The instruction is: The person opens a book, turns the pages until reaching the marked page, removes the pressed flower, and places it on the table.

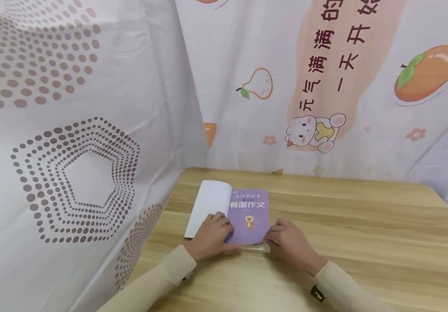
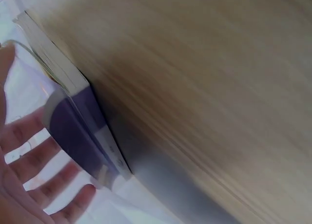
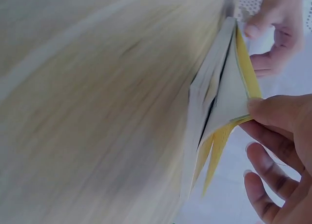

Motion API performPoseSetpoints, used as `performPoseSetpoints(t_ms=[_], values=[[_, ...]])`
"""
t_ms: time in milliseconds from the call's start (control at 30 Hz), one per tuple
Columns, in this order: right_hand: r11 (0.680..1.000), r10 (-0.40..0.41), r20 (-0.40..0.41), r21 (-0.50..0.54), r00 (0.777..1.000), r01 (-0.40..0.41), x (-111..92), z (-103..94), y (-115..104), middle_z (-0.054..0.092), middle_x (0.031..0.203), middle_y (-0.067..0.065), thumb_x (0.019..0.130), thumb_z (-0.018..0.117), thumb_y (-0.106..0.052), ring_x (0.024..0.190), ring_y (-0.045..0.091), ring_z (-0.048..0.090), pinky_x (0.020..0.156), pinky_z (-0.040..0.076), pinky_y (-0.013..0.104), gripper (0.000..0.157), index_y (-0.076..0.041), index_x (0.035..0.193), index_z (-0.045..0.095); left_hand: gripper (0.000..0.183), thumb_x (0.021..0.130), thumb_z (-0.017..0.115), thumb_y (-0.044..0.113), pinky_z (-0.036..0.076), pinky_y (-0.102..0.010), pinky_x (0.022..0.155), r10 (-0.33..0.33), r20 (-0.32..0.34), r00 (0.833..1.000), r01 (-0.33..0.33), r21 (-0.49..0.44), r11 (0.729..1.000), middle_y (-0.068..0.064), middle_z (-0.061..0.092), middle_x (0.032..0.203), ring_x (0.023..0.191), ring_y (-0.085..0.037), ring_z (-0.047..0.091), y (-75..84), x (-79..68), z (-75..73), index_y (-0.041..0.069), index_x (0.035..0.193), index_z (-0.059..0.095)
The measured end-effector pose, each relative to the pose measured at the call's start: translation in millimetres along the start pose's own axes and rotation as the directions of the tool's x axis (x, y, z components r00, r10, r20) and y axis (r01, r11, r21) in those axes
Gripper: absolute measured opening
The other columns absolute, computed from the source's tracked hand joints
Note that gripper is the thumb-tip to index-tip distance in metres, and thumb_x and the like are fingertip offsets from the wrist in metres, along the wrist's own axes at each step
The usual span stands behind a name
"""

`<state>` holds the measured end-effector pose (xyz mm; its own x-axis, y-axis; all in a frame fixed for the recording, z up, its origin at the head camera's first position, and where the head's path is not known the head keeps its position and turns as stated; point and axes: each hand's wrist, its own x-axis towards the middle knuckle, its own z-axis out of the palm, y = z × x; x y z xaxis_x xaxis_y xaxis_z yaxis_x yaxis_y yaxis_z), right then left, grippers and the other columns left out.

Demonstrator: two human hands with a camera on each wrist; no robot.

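A book [image 1: 247,219] lies on the wooden table, its white cover flap [image 1: 205,208] turned out to the left and a purple title page with a small cartoon animal facing up. My left hand [image 1: 212,234] rests across the inner lower part of the book, near the fold. In the left wrist view its fingers [image 2: 41,158] spread loosely behind the purple cover [image 2: 73,129]. At the lower right corner, my right hand [image 1: 288,242] pinches a bundle of leaves between thumb and forefinger. The right wrist view shows those leaves [image 3: 234,97], yellow-edged, lifted above the page block [image 3: 202,100].
The wooden table [image 1: 348,225] extends to the right of the book. A white curtain with brown dots [image 1: 79,182] hangs close on the left. Behind the table hangs another cloth [image 1: 247,130] printed with fruit and lettering.
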<state>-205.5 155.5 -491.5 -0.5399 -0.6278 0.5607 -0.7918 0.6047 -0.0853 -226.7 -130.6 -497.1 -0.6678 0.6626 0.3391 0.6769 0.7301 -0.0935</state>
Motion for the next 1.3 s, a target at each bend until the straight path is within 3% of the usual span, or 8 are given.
performPoseSetpoints(t_ms=[167, 333, 500, 667, 800, 933, 1100, 1300], values=[[0.994, 0.102, -0.013, 0.039, 0.995, -0.101, 3, -5.9, -6, 0.075, 0.084, -0.011, 0.074, 0.092, -0.009, 0.074, 0.006, 0.048, 0.061, 0.046, 0.022, 0.016, -0.018, 0.083, 0.082, 0.052, 0.084, 0.068, 0.071, 0.047, -0.036, 0.078, -0.021, 0.01, 1.0, 0.021, 0.015, 1.0, 0.003, 0.07, 0.098, 0.098, -0.018, 0.056, 4.2, 1.0, -4.3, 0.02, 0.085, 0.073], [0.964, 0.249, 0.002, 0.092, 0.968, -0.248, 5, -11.3, -12, 0.076, 0.091, -0.01, 0.079, 0.09, -0.015, 0.079, 0.006, 0.055, 0.066, 0.052, 0.024, 0.014, -0.019, 0.088, 0.081, 0.04, 0.091, 0.071, 0.058, 0.05, -0.034, 0.075, -0.007, 0.007, 1.0, 0.007, -0.018, 1.0, 0.002, 0.071, 0.096, 0.096, -0.019, 0.062, 3.3, 0.8, -7.0, 0.019, 0.085, 0.075], [0.937, 0.331, -0.031, 0.133, 0.943, -0.324, 5, -14.8, -11, 0.072, 0.114, 0.002, 0.08, 0.09, -0.017, 0.081, 0.013, 0.066, 0.068, 0.056, 0.027, 0.036, -0.014, 0.114, 0.076, 0.021, 0.098, 0.067, 0.03, 0.052, -0.031, 0.065, 0.003, -0.044, 0.999, -0.006, -0.068, 0.998, 0.002, 0.068, 0.083, 0.072, -0.011, 0.063, 3.1, 5.3, -10.5, 0.013, 0.087, 0.073], [0.928, 0.352, 0.021, 0.126, 0.936, -0.352, 4, -14.9, -9, 0.07, 0.115, 0.0, 0.079, 0.09, -0.02, 0.078, 0.01, 0.063, 0.065, 0.052, 0.024, 0.04, -0.014, 0.116, 0.076, 0.025, 0.1, 0.065, 0.016, 0.048, -0.028, 0.053, -0.1, -0.135, 0.986, 0.093, -0.056, 0.994, -0.005, 0.067, 0.086, 0.056, -0.008, 0.05, 0.6, 7.3, -13.2, -0.003, 0.116, 0.064], [0.913, 0.378, 0.117, 0.118, 0.918, -0.391, 3, -12.5, -10, 0.071, 0.116, 0.0, 0.081, 0.089, -0.022, 0.086, 0.015, 0.066, 0.073, 0.056, 0.03, 0.034, -0.015, 0.112, 0.076, 0.059, 0.091, 0.069, 0.005, 0.054, -0.032, 0.057, -0.141, -0.288, 0.947, 0.144, -0.011, 0.99, -0.018, 0.067, 0.113, 0.071, -0.019, 0.063, -3.4, 6.8, -15.9, -0.006, 0.144, 0.047], [0.924, 0.354, 0.175, 0.084, 0.919, -0.372, 1, -8.8, -12, 0.072, 0.117, 0.004, 0.081, 0.088, -0.024, 0.1, 0.021, 0.067, 0.084, 0.058, 0.04, 0.033, -0.014, 0.111, 0.077, 0.057, 0.089, 0.071, -0.003, 0.055, -0.044, 0.086, -0.141, -0.352, 0.925, 0.175, 0.067, 0.982, -0.026, 0.055, 0.132, 0.113, -0.038, 0.06, -8.7, 6.4, -18.8, 0.0, 0.143, 0.053], [0.956, 0.278, 0.201, 0.04, 0.939, -0.292, 0, -3.8, -13, 0.073, 0.114, 0.003, 0.08, 0.088, -0.029, 0.104, 0.021, 0.065, 0.09, 0.056, 0.041, 0.034, -0.014, 0.109, 0.077, 0.036, 0.085, 0.078, -0.004, 0.044, -0.058, 0.101, -0.123, -0.261, 0.957, 0.154, 0.102, 0.983, -0.023, 0.056, 0.137, 0.133, -0.044, 0.046, -11.4, 2.6, -19.9, 0.009, 0.119, 0.073], [0.98, 0.183, 0.19, 0.038, 0.965, -0.193, 2, 0.7, -16, 0.074, 0.106, 0.002, 0.083, 0.087, -0.025, 0.095, 0.019, 0.063, 0.079, 0.057, 0.035, 0.026, -0.011, 0.103, 0.079, 0.027, 0.089, 0.071, -0.007, 0.053, -0.041, 0.096, -0.071, -0.084, 0.994, 0.07, -0.017, 0.997, -0.01, 0.068, 0.125, 0.12, -0.027, 0.059, -10.9, -4.1, -15.4, 0.01, 0.108, 0.078]])
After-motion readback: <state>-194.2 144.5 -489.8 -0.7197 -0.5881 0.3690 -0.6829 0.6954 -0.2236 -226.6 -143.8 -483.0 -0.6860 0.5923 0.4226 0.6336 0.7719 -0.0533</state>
